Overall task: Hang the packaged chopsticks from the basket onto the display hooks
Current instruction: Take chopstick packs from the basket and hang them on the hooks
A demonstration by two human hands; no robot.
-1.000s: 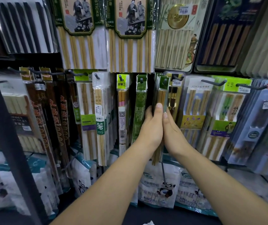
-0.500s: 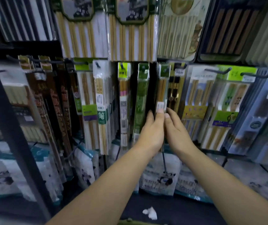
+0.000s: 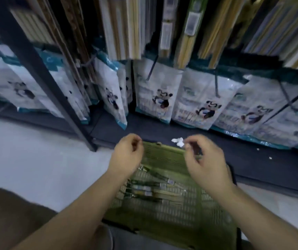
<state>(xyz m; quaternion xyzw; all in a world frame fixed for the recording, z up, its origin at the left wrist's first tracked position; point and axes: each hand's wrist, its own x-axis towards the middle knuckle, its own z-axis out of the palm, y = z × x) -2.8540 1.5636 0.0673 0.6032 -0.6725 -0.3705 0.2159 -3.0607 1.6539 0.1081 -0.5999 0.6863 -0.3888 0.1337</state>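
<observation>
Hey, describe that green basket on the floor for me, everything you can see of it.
The basket is olive green, apparently plastic, with slotted walls and a perforated bottom. It sits upright on the pale floor, its far wall close to the dark shelf base. Several packaged chopsticks lie flat inside. The left hand and right hand hover above its far wall, loosely curled; whether they touch it is unclear in the blur.
</observation>
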